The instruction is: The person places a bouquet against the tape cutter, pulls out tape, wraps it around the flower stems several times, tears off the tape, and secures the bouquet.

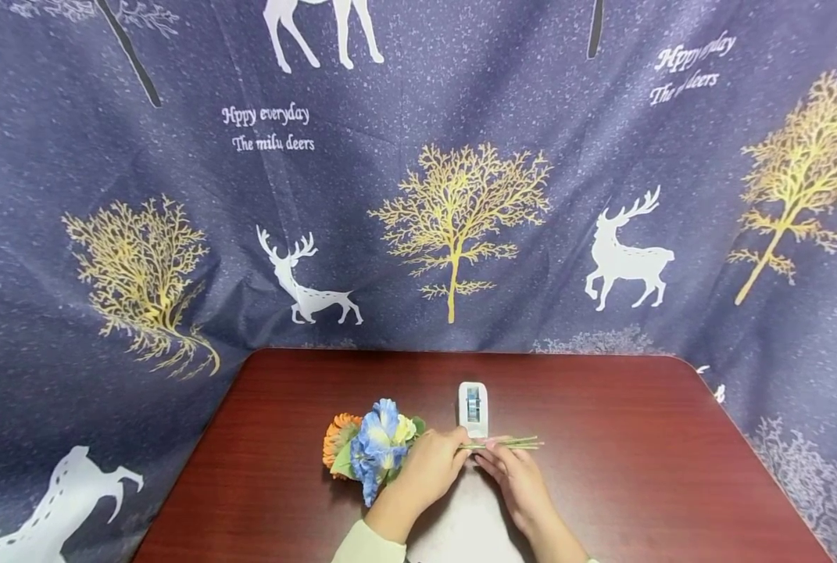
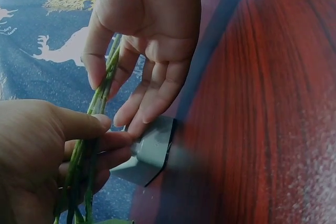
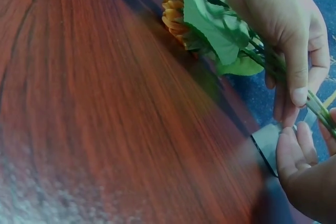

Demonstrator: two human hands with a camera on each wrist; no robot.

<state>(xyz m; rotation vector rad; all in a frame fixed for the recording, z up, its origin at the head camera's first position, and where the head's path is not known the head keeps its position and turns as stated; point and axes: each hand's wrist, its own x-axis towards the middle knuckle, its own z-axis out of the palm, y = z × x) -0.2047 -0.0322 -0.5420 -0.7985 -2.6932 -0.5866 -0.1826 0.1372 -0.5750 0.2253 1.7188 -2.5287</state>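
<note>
My left hand (image 1: 428, 461) grips a bunch of artificial flowers by its green stems (image 2: 79, 163), thumb on one side and fingers behind. The blooms hang out to the left: a blue flower (image 1: 380, 438), an orange one (image 1: 338, 444) and a pale yellow one (image 1: 405, 428), with a green leaf (image 3: 215, 27). Nearer the cut ends, my right hand (image 1: 520, 478) pinches the same stems between thumb and forefinger, its other fingers loosely bent. Between the two hands a pale, shiny band (image 2: 98, 107) shows on the stems. Just beyond the fingertips stands a white tape dispenser (image 1: 473, 408).
Both hands work above a dark red wooden table (image 1: 636, 453), with a bright glare in front of me. Behind its far edge hangs a blue cloth (image 1: 404, 258) printed with deer and trees.
</note>
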